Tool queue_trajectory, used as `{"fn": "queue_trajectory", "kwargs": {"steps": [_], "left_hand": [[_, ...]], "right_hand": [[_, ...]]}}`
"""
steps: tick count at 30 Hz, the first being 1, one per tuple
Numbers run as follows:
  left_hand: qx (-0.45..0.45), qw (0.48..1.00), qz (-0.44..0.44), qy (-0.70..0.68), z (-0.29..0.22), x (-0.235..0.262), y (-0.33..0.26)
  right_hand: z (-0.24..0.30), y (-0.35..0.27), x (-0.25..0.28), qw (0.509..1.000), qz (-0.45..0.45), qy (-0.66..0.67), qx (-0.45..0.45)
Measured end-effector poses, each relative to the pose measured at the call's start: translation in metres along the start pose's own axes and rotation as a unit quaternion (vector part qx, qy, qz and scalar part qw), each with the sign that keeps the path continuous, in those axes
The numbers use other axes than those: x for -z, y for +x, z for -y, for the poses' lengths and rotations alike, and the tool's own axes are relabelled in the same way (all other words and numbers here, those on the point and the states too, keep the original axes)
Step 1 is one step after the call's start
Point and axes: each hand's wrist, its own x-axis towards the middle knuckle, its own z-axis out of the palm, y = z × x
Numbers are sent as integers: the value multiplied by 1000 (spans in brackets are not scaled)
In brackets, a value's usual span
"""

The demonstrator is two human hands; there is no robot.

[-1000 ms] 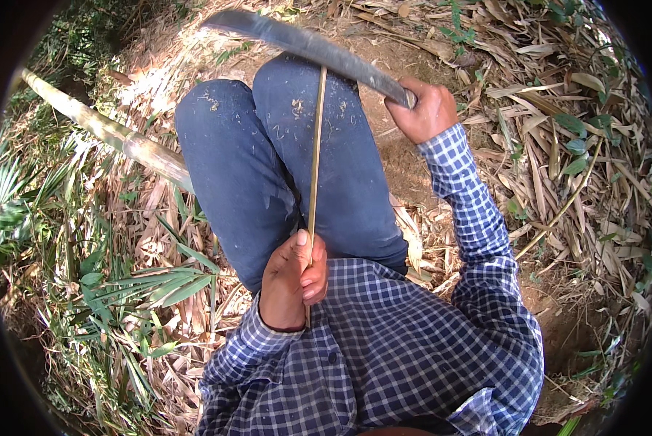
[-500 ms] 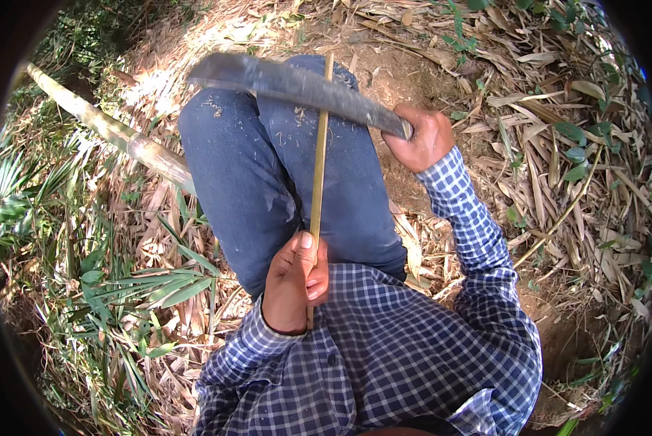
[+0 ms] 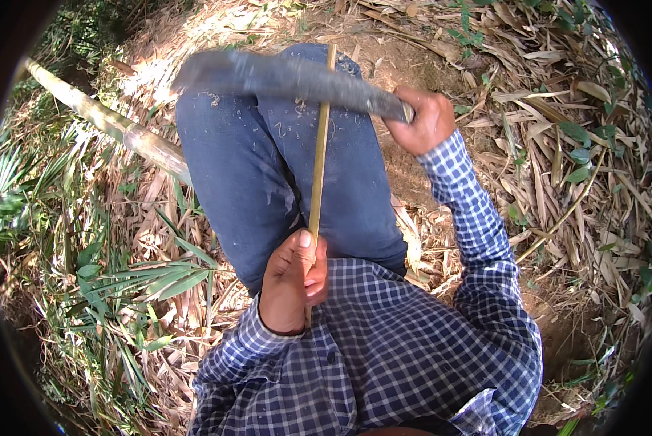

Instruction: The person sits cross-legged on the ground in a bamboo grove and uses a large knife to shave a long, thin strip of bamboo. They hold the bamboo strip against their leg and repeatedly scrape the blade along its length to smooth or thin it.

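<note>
The left hand is closed around the near end of a thin bamboo strip, thumb pressed along it, and the strip runs straight away from the fingers over the blue trousers. The right hand is clenched on the handle of a long dark blade, probably a machete, though it is blurred. The blade lies crosswise over the strip's far part, well beyond the left fingers. A thick bamboo pole lies on dry leaves left of them.

A thick bamboo pole lies slanting on the ground at the left, over dry leaves. Green palm fronds spread near it. Bare soil shows ahead.
</note>
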Motion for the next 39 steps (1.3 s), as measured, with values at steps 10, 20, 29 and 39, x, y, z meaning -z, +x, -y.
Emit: {"fn": "queue_trajectory", "kwargs": {"steps": [10,20,29,39], "left_hand": [[0,999,10,-33,3,2,-2],[46,985,69,-153,0,10,7],[57,980,67,-178,1,9,5],[48,985,48,-156,2,9,4]], "right_hand": [[-6,6,-4,999,-12,1,-42],[38,-33,13,987,-17,45,153],[29,-17,18,997,9,15,81],[15,-6,7,992,-59,21,111]]}}
